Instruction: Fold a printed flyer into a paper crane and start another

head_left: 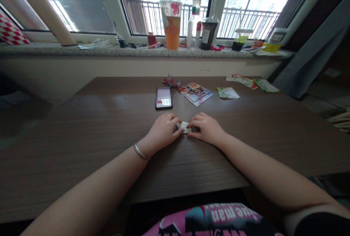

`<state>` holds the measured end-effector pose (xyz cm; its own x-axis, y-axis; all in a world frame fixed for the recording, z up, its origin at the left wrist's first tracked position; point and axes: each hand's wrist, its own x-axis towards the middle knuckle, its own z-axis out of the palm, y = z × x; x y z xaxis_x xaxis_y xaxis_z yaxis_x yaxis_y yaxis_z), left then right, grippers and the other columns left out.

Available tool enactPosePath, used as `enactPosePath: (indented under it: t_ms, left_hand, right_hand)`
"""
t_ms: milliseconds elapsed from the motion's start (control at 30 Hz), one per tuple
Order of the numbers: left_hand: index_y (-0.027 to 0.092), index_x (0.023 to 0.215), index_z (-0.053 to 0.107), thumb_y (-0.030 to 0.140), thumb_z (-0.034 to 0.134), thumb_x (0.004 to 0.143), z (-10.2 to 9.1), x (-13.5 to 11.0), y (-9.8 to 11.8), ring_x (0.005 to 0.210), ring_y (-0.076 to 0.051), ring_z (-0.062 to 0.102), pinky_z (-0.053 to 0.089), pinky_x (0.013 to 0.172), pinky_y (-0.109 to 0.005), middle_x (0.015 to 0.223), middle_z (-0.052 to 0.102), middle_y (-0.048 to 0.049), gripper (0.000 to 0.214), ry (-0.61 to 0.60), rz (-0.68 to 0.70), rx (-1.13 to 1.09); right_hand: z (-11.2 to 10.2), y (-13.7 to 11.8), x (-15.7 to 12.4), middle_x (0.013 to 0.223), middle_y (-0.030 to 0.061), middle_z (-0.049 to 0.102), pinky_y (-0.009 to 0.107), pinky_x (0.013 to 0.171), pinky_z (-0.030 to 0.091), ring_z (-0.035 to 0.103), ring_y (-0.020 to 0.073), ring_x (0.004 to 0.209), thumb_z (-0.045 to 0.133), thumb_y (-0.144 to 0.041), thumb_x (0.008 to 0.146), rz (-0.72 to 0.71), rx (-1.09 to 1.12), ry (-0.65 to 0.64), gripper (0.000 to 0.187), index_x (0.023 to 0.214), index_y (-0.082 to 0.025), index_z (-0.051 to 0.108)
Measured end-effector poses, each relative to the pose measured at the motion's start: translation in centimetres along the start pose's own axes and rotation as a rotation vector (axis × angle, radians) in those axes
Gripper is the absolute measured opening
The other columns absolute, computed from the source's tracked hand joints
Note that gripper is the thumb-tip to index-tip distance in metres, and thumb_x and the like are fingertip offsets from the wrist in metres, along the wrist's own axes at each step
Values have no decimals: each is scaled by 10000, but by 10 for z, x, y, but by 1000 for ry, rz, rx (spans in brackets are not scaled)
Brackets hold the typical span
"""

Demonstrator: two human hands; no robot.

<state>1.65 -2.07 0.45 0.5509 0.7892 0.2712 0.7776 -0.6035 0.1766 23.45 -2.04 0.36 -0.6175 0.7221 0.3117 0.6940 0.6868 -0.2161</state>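
A small whitish piece, which looks like folded paper (184,127), lies low over the tabletop between my two hands. My left hand (166,128) grips its left end between thumb and curled fingers, with a silver bangle round the wrist. At the right end, my right hand (205,128) pinches it in the same way. Fingertips cover both ends, so its full shape is hidden. Just beyond my left hand rests a phone (163,98) with its screen lit.
Colourful printed sheets (195,93) lie past my hands, near a twisted red-and-blue bundle (171,81). Green-and-white packets (228,93) and more packets (244,81) are farther right. Along the windowsill (109,51) stand a tall orange drink cup (172,28), a dark drink cup (208,34) and bottles.
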Motion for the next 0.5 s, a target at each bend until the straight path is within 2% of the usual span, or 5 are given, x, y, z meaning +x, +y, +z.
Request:
enactPosePath:
  t_ms: [167, 500]
  left_hand:
    - [211, 1043, 667, 318, 520, 905, -4, -1, -5, 974, -222, 572, 477, 880, -372, 1025, 610, -81, 228, -38, 44, 13]
    - [204, 948, 709, 291, 537, 903, -8, 2, -7, 859, -216, 584, 475, 773, -348, 905, 639, -70, 198, -34, 121, 125]
  right_hand:
    - [-6, 1, -2, 959, 72, 693, 336, 813, 445, 561, 220, 942, 590, -385, 893, -67, -104, -43, 239, 1000, -230, 736]
    - [-9, 2, -3, 884, 64, 697, 324, 767, 428, 562, 216, 892, 537, -367, 922, -44, -184, -61, 245, 915, -223, 735]
